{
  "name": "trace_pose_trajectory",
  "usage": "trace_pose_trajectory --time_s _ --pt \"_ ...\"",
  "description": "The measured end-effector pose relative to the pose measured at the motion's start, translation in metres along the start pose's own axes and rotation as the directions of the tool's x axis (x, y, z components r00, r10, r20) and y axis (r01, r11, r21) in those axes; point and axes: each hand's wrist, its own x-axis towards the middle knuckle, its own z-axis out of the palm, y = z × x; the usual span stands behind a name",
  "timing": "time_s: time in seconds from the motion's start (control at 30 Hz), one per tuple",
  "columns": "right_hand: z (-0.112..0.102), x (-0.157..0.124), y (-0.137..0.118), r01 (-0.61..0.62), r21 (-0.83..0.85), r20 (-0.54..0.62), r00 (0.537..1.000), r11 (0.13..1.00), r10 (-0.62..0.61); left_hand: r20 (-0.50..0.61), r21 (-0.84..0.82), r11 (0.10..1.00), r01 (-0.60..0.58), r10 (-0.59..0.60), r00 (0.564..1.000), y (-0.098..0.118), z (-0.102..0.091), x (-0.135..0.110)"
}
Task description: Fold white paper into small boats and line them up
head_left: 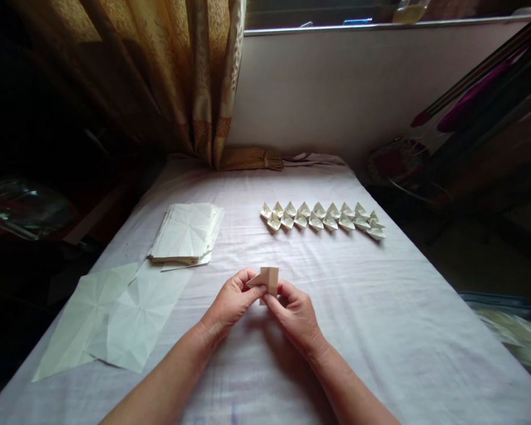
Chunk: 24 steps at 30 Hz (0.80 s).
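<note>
Both my hands meet over the middle of a white cloth-covered surface (pixel 380 330). My left hand (pixel 232 302) and my right hand (pixel 294 316) each pinch a small folded piece of cream paper (pixel 268 277) between fingertips and thumb, holding it just above the cloth. Beyond the hands, two rows of several finished folded paper boats (pixel 321 217) lie side by side. To the left sits a stack of creased paper sheets (pixel 188 231). Two unfolded creased sheets (pixel 115 319) lie flat at the near left.
A gold patterned curtain (pixel 181 77) hangs at the back left, its hem resting on the cloth. A pale wall (pixel 336 82) and window ledge stand behind. Dark clutter lines the left side; rods and bags (pixel 469 118) crowd the right edge.
</note>
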Motion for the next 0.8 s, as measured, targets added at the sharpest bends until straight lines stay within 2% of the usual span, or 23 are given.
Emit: trace_pose_trajectory --time_s 0.07,0.1,0.13,0.2,0.27,0.33,0.37,0.43,0.5,0.63,0.73,0.8 --pt "-0.003 0.003 -0.002 0.073 -0.129 -0.051 0.995 0.989 -0.080 -0.037 0.158 0.984 -0.084 0.091 0.995 -0.002 -0.002 -0.001" --pt "-0.006 0.005 -0.003 0.137 -0.240 -0.078 0.984 0.961 -0.160 -0.075 0.293 0.944 -0.150 0.179 0.981 -0.003 -0.005 -0.002" --pt "-0.010 0.008 -0.003 0.208 -0.368 -0.068 0.966 0.906 -0.249 -0.100 0.447 0.866 -0.226 0.299 0.949 -0.003 -0.008 -0.003" --pt "-0.018 0.015 -0.005 0.312 -0.592 -0.022 0.915 0.743 -0.402 -0.046 0.695 0.620 -0.365 0.545 0.837 -0.002 -0.015 -0.004" --pt "-0.023 0.024 -0.006 0.381 -0.708 0.051 0.867 0.594 -0.495 0.096 0.829 0.335 -0.448 0.703 0.704 0.000 -0.020 -0.004" --pt "-0.024 0.031 -0.005 0.429 -0.753 0.104 0.826 0.498 -0.555 0.225 0.884 0.093 -0.459 0.775 0.591 0.000 -0.025 -0.001" --pt "-0.023 0.033 -0.003 0.453 -0.762 0.125 0.804 0.463 -0.581 0.272 0.893 0.002 -0.450 0.794 0.544 -0.001 -0.026 0.001" --pt "-0.021 0.037 0.003 0.493 -0.764 0.149 0.763 0.416 -0.629 0.339 0.892 -0.110 -0.437 0.804 0.489 -0.005 -0.029 0.005" --pt "-0.018 0.036 0.010 0.513 -0.759 0.184 0.761 0.402 -0.623 0.389 0.881 -0.159 -0.446 0.780 0.490 -0.010 -0.031 0.008" --pt "-0.018 0.026 0.017 0.513 -0.725 0.258 0.821 0.459 -0.510 0.444 0.868 -0.183 -0.462 0.705 0.554 -0.020 -0.035 0.004" --pt "-0.020 0.017 0.019 0.479 -0.682 0.253 0.863 0.553 -0.436 0.447 0.866 -0.159 -0.474 0.672 0.591 -0.024 -0.037 -0.002" --pt "-0.022 0.013 0.021 0.438 -0.658 0.213 0.888 0.613 -0.406 0.419 0.875 -0.109 -0.472 0.661 0.623 -0.025 -0.038 -0.004"
